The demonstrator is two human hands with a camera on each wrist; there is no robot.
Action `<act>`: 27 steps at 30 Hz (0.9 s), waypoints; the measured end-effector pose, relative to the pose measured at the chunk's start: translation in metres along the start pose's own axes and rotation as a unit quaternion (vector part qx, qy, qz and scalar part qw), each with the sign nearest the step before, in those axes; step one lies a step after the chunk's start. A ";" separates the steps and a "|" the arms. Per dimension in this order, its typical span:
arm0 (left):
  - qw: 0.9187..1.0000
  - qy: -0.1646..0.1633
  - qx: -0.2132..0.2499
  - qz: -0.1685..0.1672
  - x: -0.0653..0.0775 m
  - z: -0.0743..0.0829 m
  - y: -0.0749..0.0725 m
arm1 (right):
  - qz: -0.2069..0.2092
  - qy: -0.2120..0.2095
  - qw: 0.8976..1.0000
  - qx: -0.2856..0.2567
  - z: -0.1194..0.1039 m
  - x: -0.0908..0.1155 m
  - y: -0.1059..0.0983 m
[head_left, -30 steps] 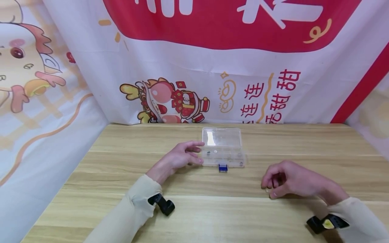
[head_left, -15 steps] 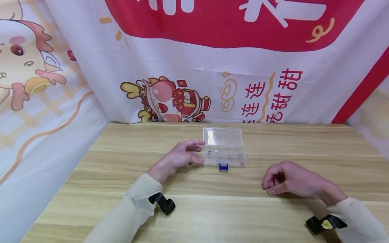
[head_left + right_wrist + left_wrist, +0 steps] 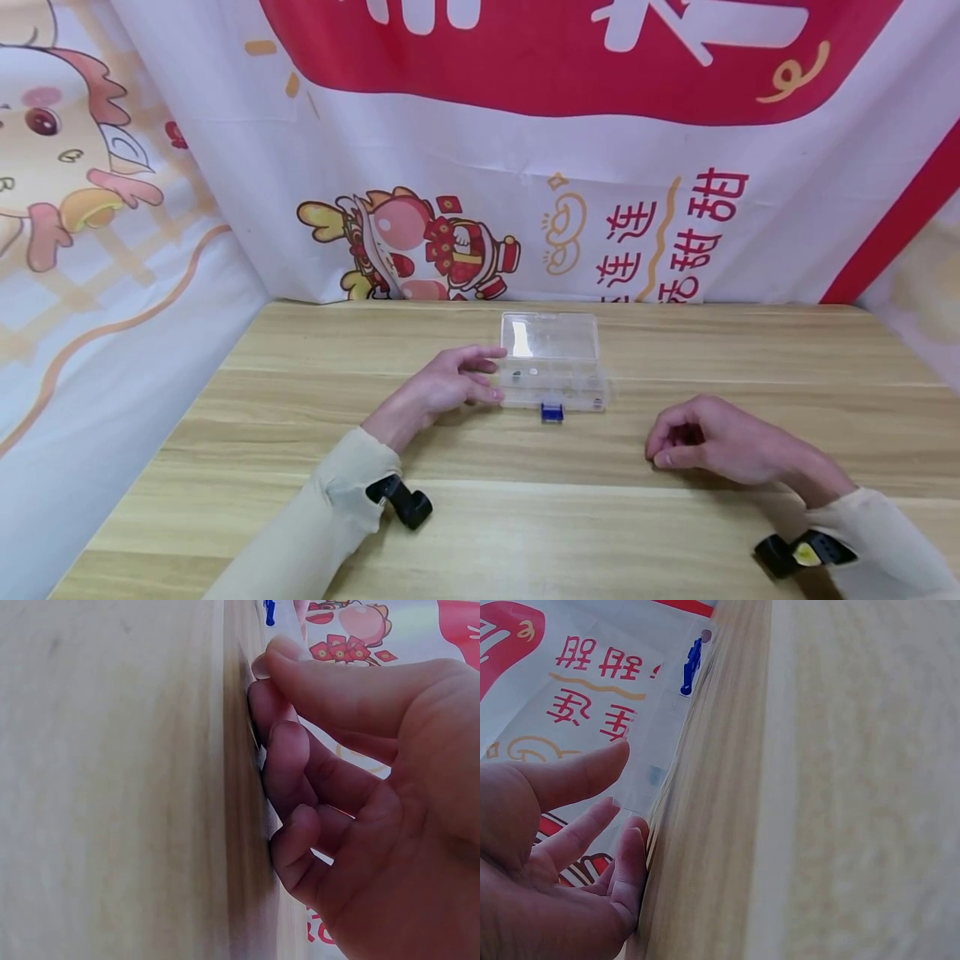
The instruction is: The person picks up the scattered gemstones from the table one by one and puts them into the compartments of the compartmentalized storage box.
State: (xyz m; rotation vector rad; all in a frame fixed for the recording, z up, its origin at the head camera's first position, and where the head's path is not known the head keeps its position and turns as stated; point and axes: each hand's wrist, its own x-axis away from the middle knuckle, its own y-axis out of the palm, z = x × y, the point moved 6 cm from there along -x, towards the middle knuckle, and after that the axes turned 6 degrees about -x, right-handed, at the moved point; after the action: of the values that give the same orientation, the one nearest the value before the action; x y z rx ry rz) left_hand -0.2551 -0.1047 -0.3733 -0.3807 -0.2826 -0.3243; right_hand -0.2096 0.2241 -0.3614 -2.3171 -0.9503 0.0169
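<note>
A clear plastic compartment box (image 3: pixel 551 387) stands on the table with its lid (image 3: pixel 558 336) raised and its blue latch (image 3: pixel 552 412) hanging at the front. A few tiny pieces (image 3: pixel 525 374) lie in its compartments. My left hand (image 3: pixel 448 382) has its fingers spread at the box's left side, fingertips right at the wall. To the right of the box, my right hand (image 3: pixel 705 437) is low over the table, fingers curled. In the right wrist view, its thumb and index finger pinch a small pale rounded piece (image 3: pixel 259 666), mostly covered by the fingertips.
The wooden table (image 3: pixel 525 533) runs back to a white and red printed cloth (image 3: pixel 480 150) hanging behind the box. Another printed cloth (image 3: pixel 135 233) hangs along the left side. Black wrist cameras (image 3: pixel 408 504) sit on both sleeves.
My right hand's thumb has drawn up against its fingers, and the pale piece seen at its fingertips is now hidden in the head view. The left hand and box have stayed put.
</note>
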 end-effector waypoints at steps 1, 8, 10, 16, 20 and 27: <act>1.000 0.000 0.000 0.000 0.000 0.000 0.000 | 0.004 0.002 1.000 0.003 0.000 0.000 0.000; 1.000 -0.001 0.001 0.001 0.000 -0.001 0.000 | 0.043 0.015 0.999 0.011 -0.004 -0.003 -0.001; 1.000 -0.001 0.001 0.001 0.001 0.000 0.000 | 0.057 0.020 0.998 0.013 -0.007 -0.006 -0.001; 1.000 0.000 0.000 0.000 0.001 -0.001 -0.001 | 0.108 0.007 0.994 0.020 -0.030 -0.026 0.001; 1.000 -0.001 0.001 0.001 0.000 -0.001 0.000 | 0.141 -0.023 0.990 0.016 -0.050 -0.047 0.007; 1.000 -0.001 -0.001 -0.004 0.000 0.000 0.000 | 0.167 -0.056 0.984 0.037 -0.083 -0.093 0.023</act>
State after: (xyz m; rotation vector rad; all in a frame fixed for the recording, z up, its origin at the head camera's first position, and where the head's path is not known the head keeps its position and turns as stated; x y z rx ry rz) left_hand -0.2555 -0.1053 -0.3737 -0.3818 -0.2862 -0.3318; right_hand -0.2441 0.1071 -0.3280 -2.3994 -0.5915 0.3174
